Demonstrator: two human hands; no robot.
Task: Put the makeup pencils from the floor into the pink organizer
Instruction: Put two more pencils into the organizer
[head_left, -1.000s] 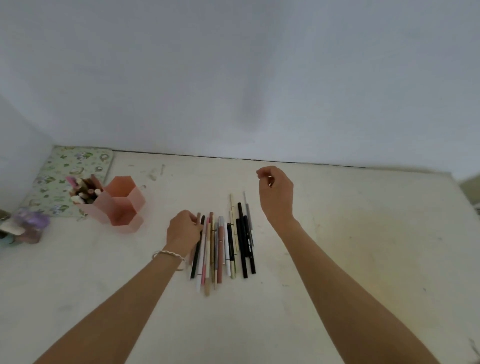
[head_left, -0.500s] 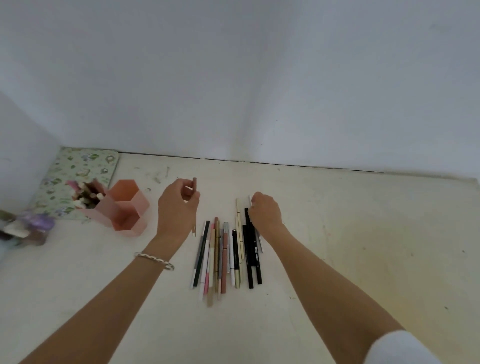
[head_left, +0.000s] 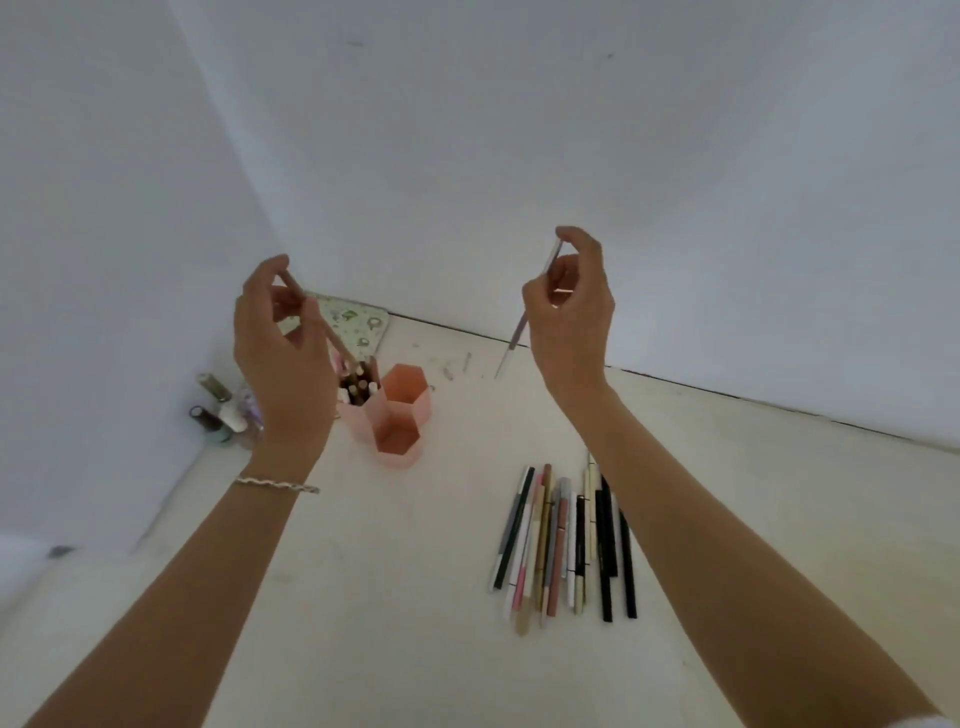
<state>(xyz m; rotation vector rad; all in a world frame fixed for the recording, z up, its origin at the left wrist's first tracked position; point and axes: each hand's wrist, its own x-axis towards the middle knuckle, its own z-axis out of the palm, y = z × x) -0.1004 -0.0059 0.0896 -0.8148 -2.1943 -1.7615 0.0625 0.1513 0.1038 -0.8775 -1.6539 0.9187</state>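
Plain white walls (head_left: 571, 130) meet in corner at left, dark seam along base. Floor (head_left: 389, 597) off-white, scuffed, few small marks near back wall. Floral mat (head_left: 358, 325) lies flat in corner. Small bottles (head_left: 221, 410) clustered by left wall. Light soft, even, shadows faint.

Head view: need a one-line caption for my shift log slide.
Each hand, left hand and right hand, holds a pencil above the pink organizer; more pencils lie on the floor.
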